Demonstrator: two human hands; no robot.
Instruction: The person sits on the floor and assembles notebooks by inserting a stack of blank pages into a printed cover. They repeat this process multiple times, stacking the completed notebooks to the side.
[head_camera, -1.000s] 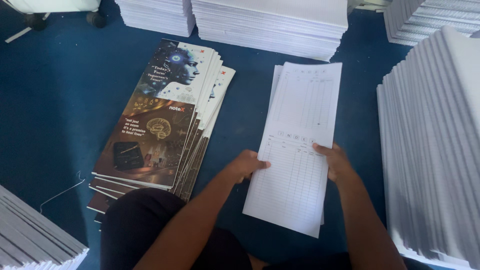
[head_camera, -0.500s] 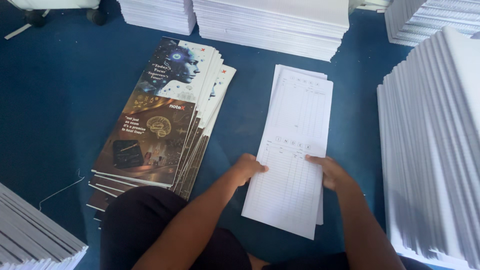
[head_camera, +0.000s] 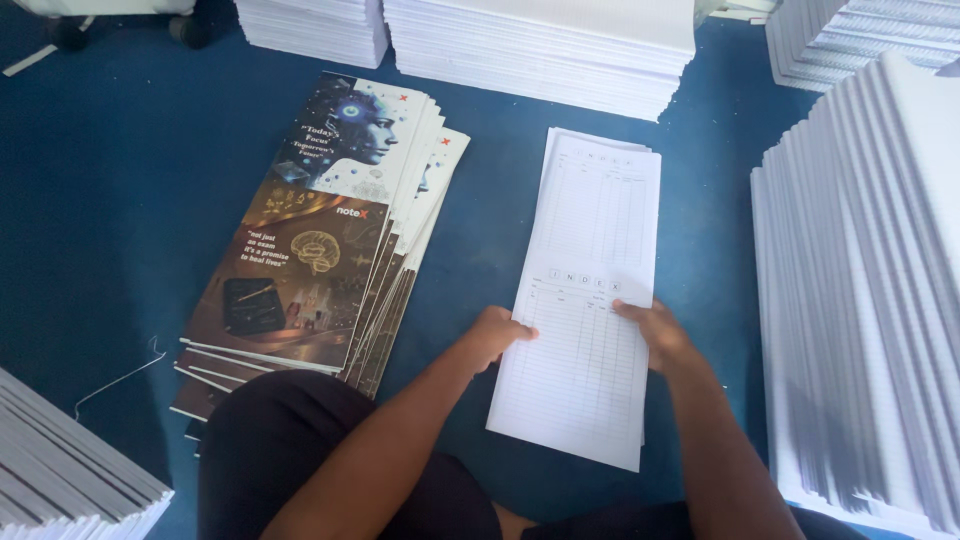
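A long white printed sheet with ruled tables (head_camera: 590, 280) lies on top of a thin pile of similar sheets on the blue floor. My left hand (head_camera: 497, 334) pinches the sheet's left edge near its middle. My right hand (head_camera: 655, 332) grips its right edge at about the same height, fingers over the paper. To the left lies a fanned stack of glossy printed covers (head_camera: 310, 250) with a dark picture of a head and a brown lower half. Neither hand touches that stack.
Tall piles of white paper stand at the right (head_camera: 860, 290), along the back (head_camera: 545, 45) and at the bottom left corner (head_camera: 60, 460). My dark-clothed knee (head_camera: 290, 440) is at the bottom. A thin white string (head_camera: 125, 372) lies on the blue floor (head_camera: 110, 200).
Both hands have slid the top sheet slightly down and squared it over the pile; the hands stay on its two edges. The cover stack has not moved.
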